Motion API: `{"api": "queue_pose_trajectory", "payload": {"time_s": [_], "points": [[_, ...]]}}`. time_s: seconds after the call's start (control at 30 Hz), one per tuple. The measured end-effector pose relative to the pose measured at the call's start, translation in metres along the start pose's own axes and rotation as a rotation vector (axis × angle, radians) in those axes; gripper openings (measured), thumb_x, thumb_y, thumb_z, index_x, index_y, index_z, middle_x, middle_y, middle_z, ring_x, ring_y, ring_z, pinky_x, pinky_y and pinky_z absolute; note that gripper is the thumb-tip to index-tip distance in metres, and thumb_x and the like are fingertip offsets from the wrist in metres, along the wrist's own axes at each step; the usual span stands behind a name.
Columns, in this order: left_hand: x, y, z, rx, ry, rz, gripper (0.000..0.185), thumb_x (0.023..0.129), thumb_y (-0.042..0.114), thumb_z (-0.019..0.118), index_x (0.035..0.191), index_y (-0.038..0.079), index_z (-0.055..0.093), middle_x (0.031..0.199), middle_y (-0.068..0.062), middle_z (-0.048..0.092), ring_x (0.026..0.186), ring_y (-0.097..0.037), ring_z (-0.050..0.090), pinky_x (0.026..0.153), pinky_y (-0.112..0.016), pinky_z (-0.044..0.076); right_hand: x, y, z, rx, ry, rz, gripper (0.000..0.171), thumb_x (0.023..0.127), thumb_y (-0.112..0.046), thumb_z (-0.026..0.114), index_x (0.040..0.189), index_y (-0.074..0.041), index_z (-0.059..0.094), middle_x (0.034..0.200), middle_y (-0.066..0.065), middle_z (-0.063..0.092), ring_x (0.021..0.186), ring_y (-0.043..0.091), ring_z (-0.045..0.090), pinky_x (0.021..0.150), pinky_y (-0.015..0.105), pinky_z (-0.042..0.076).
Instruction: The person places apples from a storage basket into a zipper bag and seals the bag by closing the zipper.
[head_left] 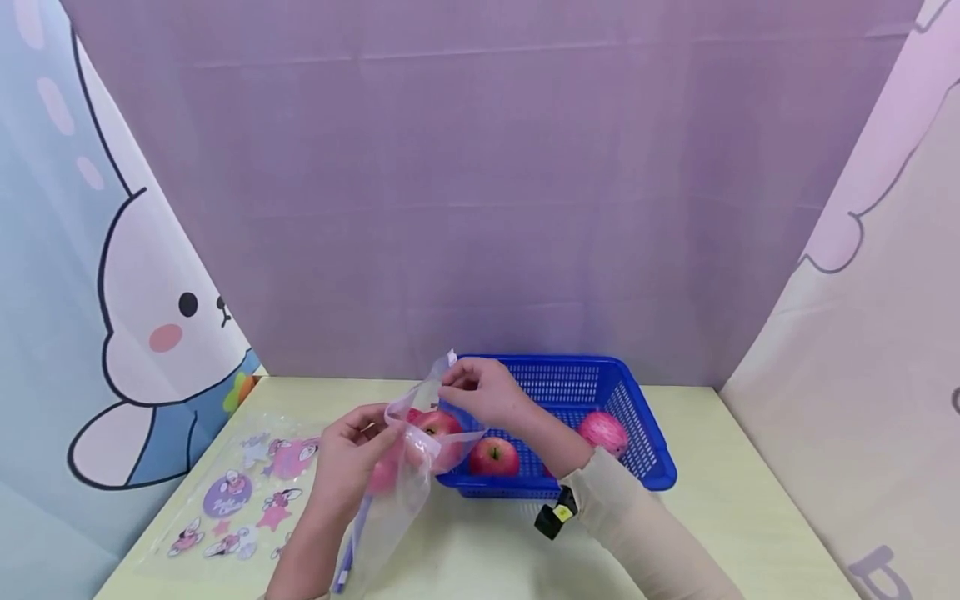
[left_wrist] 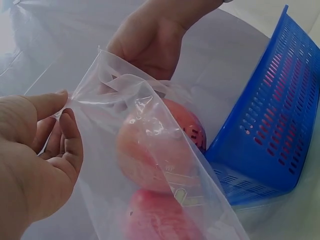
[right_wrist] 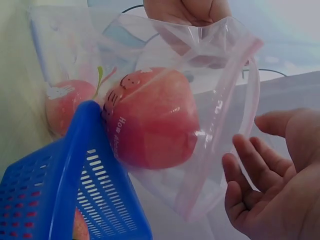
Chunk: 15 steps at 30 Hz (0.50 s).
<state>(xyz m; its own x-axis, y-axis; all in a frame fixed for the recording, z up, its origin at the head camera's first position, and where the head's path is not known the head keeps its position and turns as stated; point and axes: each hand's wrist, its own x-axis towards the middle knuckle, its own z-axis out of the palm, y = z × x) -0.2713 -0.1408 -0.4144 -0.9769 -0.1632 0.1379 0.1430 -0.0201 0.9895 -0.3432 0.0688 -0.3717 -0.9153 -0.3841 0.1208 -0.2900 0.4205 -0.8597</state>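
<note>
Two apples are seen inside a clear zip bag point(head_left: 408, 467), which is held up over the worktop point(head_left: 720, 500) just left of a blue basket point(head_left: 637, 417). The bag's mouth is held open between both hands: the near-left rim is pinched by the thumb and fingers of the left hand point(head_left: 352, 458), and the far rim is pinched by the curled fingers of the right hand point(head_left: 483, 392). In the left wrist view, the upper apple point(left_wrist: 150, 150) is seen pressed against the bag's wall, with the lower apple point(left_wrist: 160, 220) beneath it. The bag's lower end hangs towards the near edge of the worktop. Two more apples point(head_left: 493, 456) are left in the basket, one near its left end and one at its right. A sheet of cartoon stickers point(head_left: 240, 500) lies flat at the left of the worktop, well apart from the basket.
</note>
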Motion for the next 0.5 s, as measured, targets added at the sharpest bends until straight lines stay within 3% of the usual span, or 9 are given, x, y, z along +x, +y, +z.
{"api": "queue_pose_trajectory", "payload": {"time_s": [0.17,0.3,0.4,0.5], "points": [[0.0,0.001,-0.002,-0.003,0.014,-0.023,0.029,0.083,0.006,0.077,0.109,-0.001,0.068,0.098,-0.009,0.065,0.084,-0.022,0.062,0.073,-0.028,0.056,-0.003,0.009,-0.008,0.01,0.084,0.015,0.004,0.091,-0.022,0.07,0.091,-0.018,0.069,0.082,0.001,0.064,0.076,0.021,0.057,0.063,0.03,0.051],[0.0,0.002,-0.004,-0.026,0.011,-0.019,0.03,0.082,0.003,0.077,0.11,-0.001,0.067,0.1,-0.009,0.065,0.086,-0.021,0.067,0.074,-0.031,0.057,-0.005,0.016,-0.017,-0.025,0.114,0.007,0.003,0.093,-0.019,0.067,0.095,-0.016,0.068,0.085,0.001,0.063,0.077,0.022,0.057,0.064,0.031,0.052],[0.0,0.003,-0.007,-0.032,0.011,-0.029,0.032,0.081,0.004,0.078,0.111,-0.001,0.067,0.101,-0.008,0.065,0.087,-0.02,0.068,0.074,-0.031,0.057,-0.003,0.021,-0.022,-0.099,0.112,-0.009,0.009,0.095,-0.014,0.064,0.103,-0.017,0.068,0.09,-0.001,0.064,0.078,0.02,0.056,0.064,0.029,0.051],[0.0,0.004,-0.009,-0.051,0.011,-0.036,0.034,0.081,0.005,0.079,0.112,-0.001,0.066,0.102,-0.007,0.066,0.087,-0.02,0.068,0.075,-0.03,0.056,0.001,0.026,-0.025,-0.255,0.1,-0.048,0.028,0.095,-0.011,0.061,0.121,-0.021,0.064,0.097,-0.002,0.064,0.073,0.018,0.057,0.058,0.029,0.05]]}}
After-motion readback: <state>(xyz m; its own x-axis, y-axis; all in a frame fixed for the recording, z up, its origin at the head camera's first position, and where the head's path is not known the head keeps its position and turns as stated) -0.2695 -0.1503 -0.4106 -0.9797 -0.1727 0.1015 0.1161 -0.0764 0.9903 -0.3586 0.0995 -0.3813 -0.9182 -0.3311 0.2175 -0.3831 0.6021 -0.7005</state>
